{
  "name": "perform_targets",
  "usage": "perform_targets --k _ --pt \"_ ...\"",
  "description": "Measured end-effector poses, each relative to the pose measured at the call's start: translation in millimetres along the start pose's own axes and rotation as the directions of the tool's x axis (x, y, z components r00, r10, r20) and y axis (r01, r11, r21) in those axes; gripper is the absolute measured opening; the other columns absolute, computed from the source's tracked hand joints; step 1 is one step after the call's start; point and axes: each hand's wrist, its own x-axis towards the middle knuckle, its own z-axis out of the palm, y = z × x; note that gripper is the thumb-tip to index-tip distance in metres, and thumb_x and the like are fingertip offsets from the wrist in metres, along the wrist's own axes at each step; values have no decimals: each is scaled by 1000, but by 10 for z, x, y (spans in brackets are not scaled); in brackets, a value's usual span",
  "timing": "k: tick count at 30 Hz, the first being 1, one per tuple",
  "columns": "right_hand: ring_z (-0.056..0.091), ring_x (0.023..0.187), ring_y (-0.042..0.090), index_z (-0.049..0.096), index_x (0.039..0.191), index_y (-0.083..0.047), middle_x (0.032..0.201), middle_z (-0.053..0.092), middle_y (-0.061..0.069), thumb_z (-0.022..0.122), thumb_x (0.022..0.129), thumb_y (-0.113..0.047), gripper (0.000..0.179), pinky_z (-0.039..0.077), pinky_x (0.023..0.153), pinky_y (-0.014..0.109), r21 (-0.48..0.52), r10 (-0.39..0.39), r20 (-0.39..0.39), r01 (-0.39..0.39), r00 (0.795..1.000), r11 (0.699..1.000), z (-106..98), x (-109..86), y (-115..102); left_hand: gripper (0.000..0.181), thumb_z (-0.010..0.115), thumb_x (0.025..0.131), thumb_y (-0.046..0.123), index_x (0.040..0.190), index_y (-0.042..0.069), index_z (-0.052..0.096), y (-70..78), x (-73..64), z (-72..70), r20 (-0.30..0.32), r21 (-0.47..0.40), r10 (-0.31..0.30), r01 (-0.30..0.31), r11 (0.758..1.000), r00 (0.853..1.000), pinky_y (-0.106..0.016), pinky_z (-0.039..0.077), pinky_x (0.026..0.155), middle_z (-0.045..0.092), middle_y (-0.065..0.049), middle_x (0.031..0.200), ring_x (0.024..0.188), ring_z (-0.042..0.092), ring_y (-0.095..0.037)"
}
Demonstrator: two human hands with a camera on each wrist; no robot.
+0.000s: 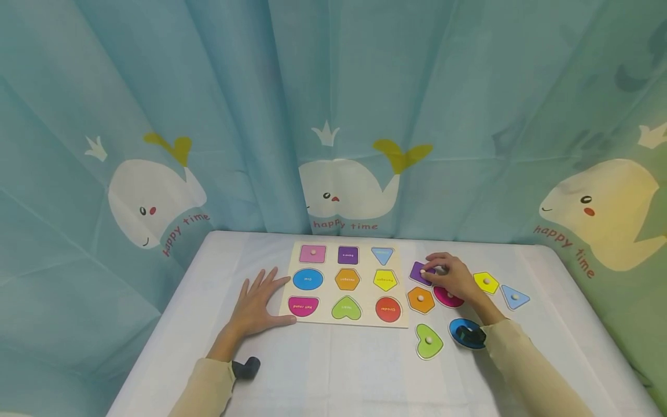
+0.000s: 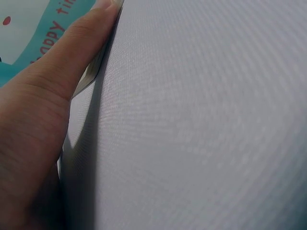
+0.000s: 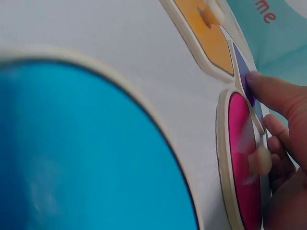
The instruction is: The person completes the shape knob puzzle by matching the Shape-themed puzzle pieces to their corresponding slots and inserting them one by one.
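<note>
Blue curtains (image 1: pixel 349 75) printed with white whales hang behind a white cloth-covered table (image 1: pixel 333 370). The left hand (image 1: pixel 257 306), fingers spread wide, touches the left edge of a pale rectangular puzzle board (image 1: pixel 367 296). Right of it, the right hand (image 1: pixel 454 278) pinches a purple square piece (image 1: pixel 416 274) by its knob, beside an orange hexagonal piece (image 1: pixel 420 306).

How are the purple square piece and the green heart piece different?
The purple square piece has straight sides, but the green heart piece has curvy ones. The right hand is pinching the purple square piece, while no hand is on the green heart piece. The purple square piece is nearer the curtain than the green heart piece. Both are off the board.
</note>
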Motion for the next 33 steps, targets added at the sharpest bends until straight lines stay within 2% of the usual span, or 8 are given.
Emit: perform_targets --k 3,10,21,33 --pt "43 137 48 79 106 -10 140 58 21 77 94 -20 16 39 111 64 -11 -7 -6 7 1000 1000 4 -9 -40 96 82 73 62 152 19 50 1 -5 -3 -3 -4 1 -1 1000 1000 -72 3 119 29 -16 167 155 14 -45" --pt "47 134 48 79 110 -9 138 60 20 76 95 -20 19 44 107 64 -48 -16 -11 15 1000 999 -25 2 -132 96 82 73 62 152 19 51 -13 -16 -2 -9 0 4 -4 1000 1000 -71 3 120 29 -16 167 155 15 -44" --pt "55 124 42 75 115 -6 134 62 21 73 95 -13 21 51 101 59 -34 -96 -36 94 995 995 -99 57 -342 96 81 73 64 153 21 50 -23 -6 14 -4 5 5 -5 1000 1000 -71 4 120 29 -15 167 155 14 -44" --pt "57 119 41 77 110 -3 130 63 22 74 94 -14 19 54 96 57 74 -124 -81 130 989 989 20 237 -661 97 80 73 65 153 21 50 -37 3 28 5 14 4 -4 1000 1000 -72 4 119 29 -15 167 155 14 -44"
